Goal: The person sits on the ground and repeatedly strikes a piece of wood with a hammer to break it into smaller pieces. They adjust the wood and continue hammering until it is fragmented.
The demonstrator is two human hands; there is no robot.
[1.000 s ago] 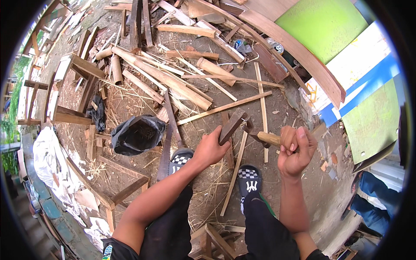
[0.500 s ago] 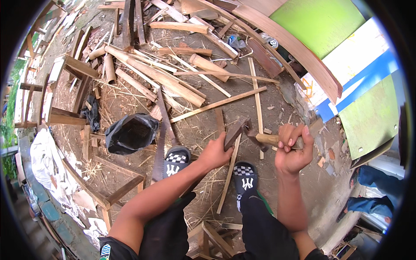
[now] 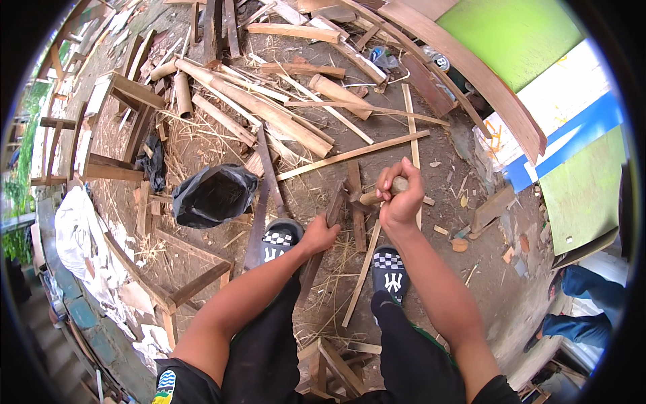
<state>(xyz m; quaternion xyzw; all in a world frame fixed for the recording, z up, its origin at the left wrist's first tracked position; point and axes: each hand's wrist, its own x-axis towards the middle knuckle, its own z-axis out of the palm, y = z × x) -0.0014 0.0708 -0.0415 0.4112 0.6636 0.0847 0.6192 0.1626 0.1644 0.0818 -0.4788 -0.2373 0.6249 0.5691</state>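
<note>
My left hand [image 3: 319,234] is closed around a narrow dark wooden piece [image 3: 310,276], which slants upward between my feet. In my right hand [image 3: 400,195] is a hammer [image 3: 369,198], gripped by its pale wooden handle with the butt end pointing up at me. The hammer's dark head is beside the upper end of the wooden piece; I cannot tell whether they touch. Another short brown board [image 3: 359,225] lies on the ground just beyond, and a thin pale strip of wood [image 3: 362,279] runs next to my right slipper [image 3: 389,273].
An open black plastic bag [image 3: 214,196] stands left of my left slipper [image 3: 279,241]. Bamboo poles [image 3: 269,121] and scrap wood are strewn ahead. Wooden frames [image 3: 198,289] and white cloth [image 3: 77,229] are at left. A person's jeans-clad legs [image 3: 585,303] show at right, below green panels [image 3: 579,188].
My right hand has moved left with the hammer, toward my left hand. My left hand has moved slightly left and lower, and the wooden piece now stands steeper in the picture.
</note>
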